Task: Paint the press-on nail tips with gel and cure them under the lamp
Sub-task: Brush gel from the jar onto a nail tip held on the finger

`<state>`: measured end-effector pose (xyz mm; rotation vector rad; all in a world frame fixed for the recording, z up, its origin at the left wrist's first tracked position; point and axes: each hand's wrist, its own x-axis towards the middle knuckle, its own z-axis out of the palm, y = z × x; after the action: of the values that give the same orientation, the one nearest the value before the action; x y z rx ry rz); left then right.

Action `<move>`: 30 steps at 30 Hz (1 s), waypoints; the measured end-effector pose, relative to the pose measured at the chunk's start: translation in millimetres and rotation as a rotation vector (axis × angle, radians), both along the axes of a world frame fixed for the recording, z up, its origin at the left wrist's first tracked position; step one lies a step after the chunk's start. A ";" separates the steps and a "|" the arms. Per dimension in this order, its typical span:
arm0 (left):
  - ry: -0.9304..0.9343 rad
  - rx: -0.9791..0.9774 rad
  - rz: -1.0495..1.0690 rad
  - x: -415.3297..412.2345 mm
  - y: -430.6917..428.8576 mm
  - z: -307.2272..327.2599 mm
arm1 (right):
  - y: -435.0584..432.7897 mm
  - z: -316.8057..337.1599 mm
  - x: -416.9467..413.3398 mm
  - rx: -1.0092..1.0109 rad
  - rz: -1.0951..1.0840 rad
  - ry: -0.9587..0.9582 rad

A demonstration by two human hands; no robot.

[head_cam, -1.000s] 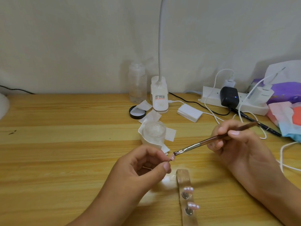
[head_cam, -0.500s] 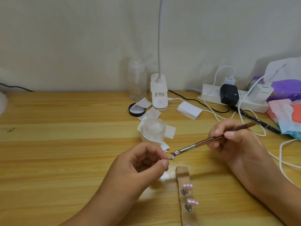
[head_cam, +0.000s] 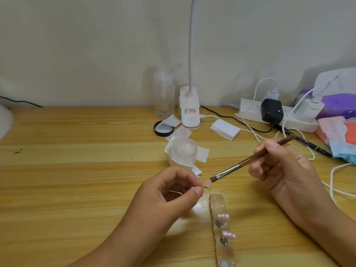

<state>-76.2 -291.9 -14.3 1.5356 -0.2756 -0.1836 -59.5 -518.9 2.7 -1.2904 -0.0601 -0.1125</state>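
My left hand (head_cam: 169,191) pinches the thin stem of a small holder, and a pink nail tip (head_cam: 265,183) sits at its end. My right hand (head_cam: 277,166) grips a brown-handled gel brush (head_cam: 248,160); its flat bristles hover just right of the tip without touching it. A clear holder strip (head_cam: 218,205) lies on the desk below the tip, carrying two pink nail tips (head_cam: 223,217) on pins. A clear gel jar (head_cam: 184,149) sits in a white dish beyond my left hand. The white gooseneck lamp (head_cam: 189,110) stands at the back.
A clear bottle (head_cam: 163,97), a black lid (head_cam: 163,129) and white paper wipes lie near the lamp base. A power strip (head_cam: 250,112) with chargers and trailing white cables, a black pen (head_cam: 308,143) and coloured packets crowd the right. A wall closes the far edge.
The brush tip has lifted off the nail tip and drawn slightly right. My left hand has turned the tip so more of its pink face shows.
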 end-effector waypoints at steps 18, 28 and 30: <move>-0.005 -0.001 -0.005 0.5 0.8 -1.7 | 0.1 -2.4 -1.2 -0.022 -0.031 -0.062; -0.008 -0.001 -0.013 -1.2 1.7 1.5 | 0.3 -3.2 1.3 0.006 -0.024 -0.111; -0.006 -0.011 -0.021 -1.4 0.8 1.5 | 1.7 -2.8 -0.1 -0.011 0.029 -0.122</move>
<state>-77.6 -291.1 -12.8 1.5227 -0.2965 -0.1939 -59.6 -517.2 -0.1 -1.2920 -0.1835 -0.1661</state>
